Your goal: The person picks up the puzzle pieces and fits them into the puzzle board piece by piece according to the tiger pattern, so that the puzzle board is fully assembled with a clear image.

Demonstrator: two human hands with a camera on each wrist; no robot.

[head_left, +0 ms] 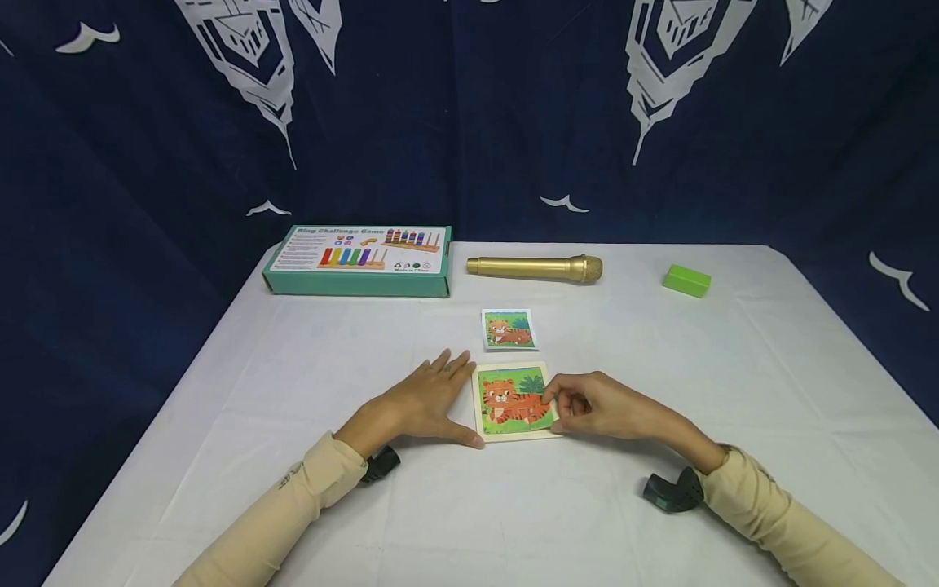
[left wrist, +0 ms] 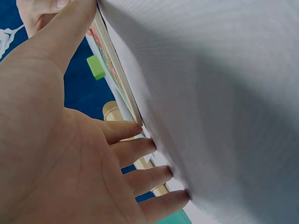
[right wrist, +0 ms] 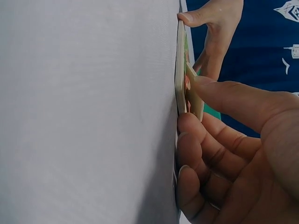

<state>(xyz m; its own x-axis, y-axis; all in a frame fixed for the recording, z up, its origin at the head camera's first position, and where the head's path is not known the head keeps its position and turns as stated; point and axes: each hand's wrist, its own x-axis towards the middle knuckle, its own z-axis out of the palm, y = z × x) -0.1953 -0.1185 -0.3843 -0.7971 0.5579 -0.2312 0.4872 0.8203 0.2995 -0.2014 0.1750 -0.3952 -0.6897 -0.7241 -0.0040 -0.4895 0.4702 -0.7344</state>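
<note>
A square wooden tiger puzzle point(head_left: 506, 403) with a pale frame lies flat on the table. My left hand point(head_left: 425, 401) rests at its left side, fingers spread, the thumb near the lower left corner. My right hand point(head_left: 597, 405) is at the puzzle's right side. In the right wrist view, its thumb and a finger pinch a thin puzzle piece point(right wrist: 196, 95), which tilts up from the frame. The right hand covers part of that edge. Just behind the puzzle lies a smaller card point(head_left: 509, 330) with the same tiger picture.
On the white table point(head_left: 469, 522), a green ring game box point(head_left: 359, 284) stands at the back left. A gold microphone point(head_left: 528, 267) lies behind the card, and a bright green block point(head_left: 687, 280) sits at the back right. A dark blue patterned cloth point(head_left: 455, 122) hangs behind.
</note>
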